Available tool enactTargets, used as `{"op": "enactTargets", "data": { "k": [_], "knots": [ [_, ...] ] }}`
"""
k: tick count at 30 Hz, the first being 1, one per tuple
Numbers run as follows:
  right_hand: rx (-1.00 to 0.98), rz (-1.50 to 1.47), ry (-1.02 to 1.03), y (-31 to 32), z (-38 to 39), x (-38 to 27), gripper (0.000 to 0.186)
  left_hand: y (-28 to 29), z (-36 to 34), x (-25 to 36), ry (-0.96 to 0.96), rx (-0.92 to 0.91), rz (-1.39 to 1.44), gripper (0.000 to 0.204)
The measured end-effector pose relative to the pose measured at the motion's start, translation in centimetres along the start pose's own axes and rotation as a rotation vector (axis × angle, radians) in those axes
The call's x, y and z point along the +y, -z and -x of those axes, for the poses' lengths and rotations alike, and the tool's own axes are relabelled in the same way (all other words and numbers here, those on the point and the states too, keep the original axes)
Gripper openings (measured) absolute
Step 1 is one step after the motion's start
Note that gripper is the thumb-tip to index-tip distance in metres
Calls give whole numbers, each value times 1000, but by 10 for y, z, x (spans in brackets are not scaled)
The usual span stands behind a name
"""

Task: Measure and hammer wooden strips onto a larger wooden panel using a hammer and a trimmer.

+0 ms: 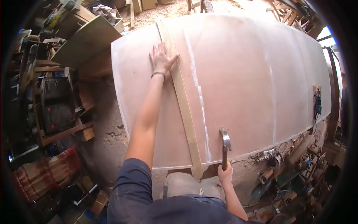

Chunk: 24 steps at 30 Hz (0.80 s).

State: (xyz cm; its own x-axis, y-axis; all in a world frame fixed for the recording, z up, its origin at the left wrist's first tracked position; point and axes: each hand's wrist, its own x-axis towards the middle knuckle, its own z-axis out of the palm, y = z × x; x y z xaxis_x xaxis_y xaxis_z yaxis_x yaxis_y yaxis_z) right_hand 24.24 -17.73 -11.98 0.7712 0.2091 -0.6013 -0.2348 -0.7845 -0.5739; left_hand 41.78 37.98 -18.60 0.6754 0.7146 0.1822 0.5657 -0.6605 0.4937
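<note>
A large pale plywood panel [238, 82] spans the view, with white streaks along it. A long light wooden batten [184, 115] lies across it from the far edge to past the near edge. My left hand [161, 61] rests beside and partly on the batten near its upper part, fingers spread, thumb over the strip. A white streak [199, 95] runs just right of the batten. My right hand [225, 173] grips a hammer [225, 140] by its handle at the panel's near edge, with the metal head over the panel.
A dark power tool [317, 102] lies at the panel's right end. At the left are a leaning board [84, 41], stacked dark equipment [56, 104] and a red patterned mat [44, 171]. Cables and assorted tools [279, 183] crowd the lower right. Wood offcuts [141, 4] lie beyond the far edge.
</note>
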Motion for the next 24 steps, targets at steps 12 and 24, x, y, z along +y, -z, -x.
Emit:
{"op": "enactTargets", "data": {
  "k": [12,24],
  "knots": [
    [202,-21,9,-40,-11,-51,16,-23,-24,9,-85,-61,-100,88],
    [53,-179,372,-18,-151,-254,23,-25,-23,7,-93,-41,-90,91]
  ]
}}
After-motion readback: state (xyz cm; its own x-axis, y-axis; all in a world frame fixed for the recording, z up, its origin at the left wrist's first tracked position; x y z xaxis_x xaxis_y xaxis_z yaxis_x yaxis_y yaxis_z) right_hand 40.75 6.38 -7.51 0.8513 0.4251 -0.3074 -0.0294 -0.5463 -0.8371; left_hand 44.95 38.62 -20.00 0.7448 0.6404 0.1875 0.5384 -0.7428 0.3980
